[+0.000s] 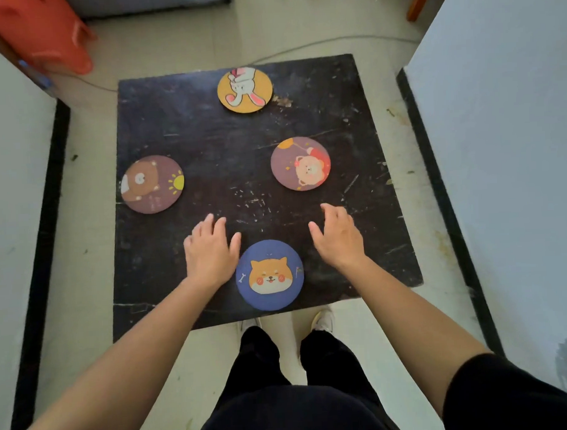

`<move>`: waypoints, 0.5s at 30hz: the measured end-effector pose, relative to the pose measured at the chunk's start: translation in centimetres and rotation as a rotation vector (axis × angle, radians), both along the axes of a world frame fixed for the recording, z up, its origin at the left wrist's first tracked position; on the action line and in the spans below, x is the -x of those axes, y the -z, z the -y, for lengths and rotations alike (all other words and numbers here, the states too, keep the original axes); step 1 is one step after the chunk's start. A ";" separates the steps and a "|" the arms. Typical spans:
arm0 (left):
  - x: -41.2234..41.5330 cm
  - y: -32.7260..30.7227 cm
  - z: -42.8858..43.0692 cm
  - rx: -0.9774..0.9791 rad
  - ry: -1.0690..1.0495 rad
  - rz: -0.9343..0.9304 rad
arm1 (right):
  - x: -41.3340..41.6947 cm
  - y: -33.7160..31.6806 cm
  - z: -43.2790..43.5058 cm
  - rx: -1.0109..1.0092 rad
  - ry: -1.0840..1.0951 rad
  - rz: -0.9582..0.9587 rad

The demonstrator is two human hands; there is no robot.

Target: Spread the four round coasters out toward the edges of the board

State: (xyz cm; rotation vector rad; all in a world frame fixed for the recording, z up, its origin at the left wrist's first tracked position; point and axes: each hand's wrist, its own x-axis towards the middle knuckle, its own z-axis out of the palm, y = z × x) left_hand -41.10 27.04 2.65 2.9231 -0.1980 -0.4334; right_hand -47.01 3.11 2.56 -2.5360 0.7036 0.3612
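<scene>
A scratched black board (pixel 214 146) lies on the floor. The yellow rabbit coaster (pixel 245 90) sits at its far edge. At the left edge rests the purple bear coaster (pixel 152 184). The purple lion coaster (pixel 300 164) lies right of the middle, a good way in from the right edge. The blue dog coaster (pixel 270 275) is at the near edge. My left hand (pixel 209 250) hovers open just left of the dog coaster, thumb near its rim. My right hand (pixel 336 237) is open to the right of it, below the lion coaster, holding nothing.
Pale panels with black borders flank the board on the left (pixel 15 194) and right (pixel 500 140). An orange bag (pixel 47 33) lies at the far left, and a thin cable (pixel 301 48) runs across the floor behind the board. My feet (pixel 322 320) stand at the near edge.
</scene>
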 end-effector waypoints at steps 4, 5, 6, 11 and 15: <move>-5.1 -6.5 2.3 0.067 0.169 0.299 | -3.7 -6.4 3.0 0.193 -0.056 0.269; -6.2 -8.2 3.2 0.088 0.189 0.353 | -4.4 -8.1 3.8 0.275 -0.080 0.329; -7.2 -9.8 4.0 0.110 0.205 0.401 | -4.9 -9.7 4.5 0.357 -0.099 0.385; -9.6 -14.7 7.8 0.229 0.289 0.570 | -5.4 -15.3 7.7 0.576 -0.001 0.554; -9.0 -14.8 11.0 0.221 0.358 0.482 | -3.5 -16.1 9.7 0.614 0.065 0.499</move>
